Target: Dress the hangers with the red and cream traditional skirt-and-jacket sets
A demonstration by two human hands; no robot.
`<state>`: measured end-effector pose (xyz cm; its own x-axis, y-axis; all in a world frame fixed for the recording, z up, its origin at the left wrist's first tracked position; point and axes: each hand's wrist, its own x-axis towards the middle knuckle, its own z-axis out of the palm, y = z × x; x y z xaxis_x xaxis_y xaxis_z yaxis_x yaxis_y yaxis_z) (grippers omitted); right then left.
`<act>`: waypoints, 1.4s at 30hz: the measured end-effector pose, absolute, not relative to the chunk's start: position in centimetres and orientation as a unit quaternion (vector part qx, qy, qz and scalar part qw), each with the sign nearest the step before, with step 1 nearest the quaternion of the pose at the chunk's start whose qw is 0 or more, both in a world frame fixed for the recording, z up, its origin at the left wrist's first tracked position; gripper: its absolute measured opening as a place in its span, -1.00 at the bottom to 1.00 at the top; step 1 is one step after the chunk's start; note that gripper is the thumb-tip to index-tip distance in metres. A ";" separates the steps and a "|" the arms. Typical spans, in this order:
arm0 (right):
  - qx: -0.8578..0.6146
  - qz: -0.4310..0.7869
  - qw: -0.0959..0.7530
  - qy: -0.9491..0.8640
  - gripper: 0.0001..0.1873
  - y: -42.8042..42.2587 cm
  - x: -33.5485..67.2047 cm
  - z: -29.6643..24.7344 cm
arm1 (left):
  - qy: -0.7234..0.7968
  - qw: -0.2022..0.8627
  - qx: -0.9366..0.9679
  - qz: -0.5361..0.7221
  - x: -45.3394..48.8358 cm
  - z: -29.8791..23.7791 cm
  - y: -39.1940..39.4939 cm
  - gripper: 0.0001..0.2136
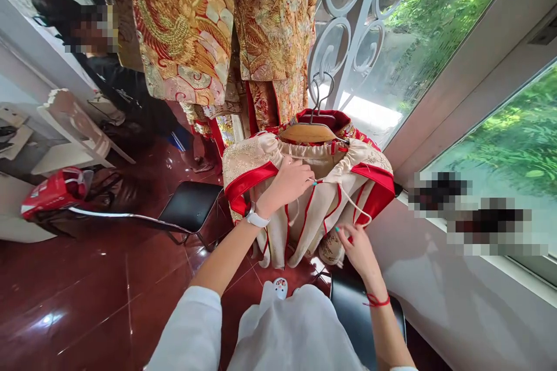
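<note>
A cream garment (304, 220) with red satin bands and narrow red piping hangs on a wooden hanger (307, 133). Its gathered waistband carries a white drawstring (354, 202). My left hand (289, 179) is closed in a pinch on the cord at the front of the waistband. Lower and to the right, my right hand (359, 249) has its fingers bent round the loose end of the drawstring, which loops down to it. The exact grip there is partly hidden. Behind the hanger shows a red patterned collar (335, 120).
Gold and red embroidered robes (187, 23) hang behind. A white scrolled grille (337, 40) stands by the windows. Black chairs (191, 206) are at the left and beside my right leg (365, 313). A person in dark clothing (126, 87) is at the far left, near a red bag (52, 191).
</note>
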<state>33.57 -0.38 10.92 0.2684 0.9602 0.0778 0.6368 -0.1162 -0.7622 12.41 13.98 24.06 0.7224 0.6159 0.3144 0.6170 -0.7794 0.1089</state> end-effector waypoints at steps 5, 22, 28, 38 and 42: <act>-0.602 0.105 0.542 -0.577 -0.73 5.3 27.3 16.4 | -0.327 -0.006 -0.932 -0.157 12.8 24.5 13.4 -0.71; -0.587 0.109 0.556 -0.579 -0.79 5.8 25.9 17.7 | -0.342 0.008 -0.931 -0.128 12.7 24.9 12.2 -0.74; -0.582 0.292 0.529 -0.545 -0.62 5.5 26.1 15.4 | -0.332 0.030 -0.932 -0.145 11.9 24.7 11.8 -0.73; -0.652 0.374 0.402 -0.523 -0.45 -0.9 27.4 5.8 | -0.351 0.035 -0.923 -0.154 6.6 24.0 8.6 -0.75; -0.706 0.122 0.510 -0.476 -0.58 1.6 28.6 14.7 | -0.468 0.014 -0.836 -0.285 7.8 25.6 9.6 -0.82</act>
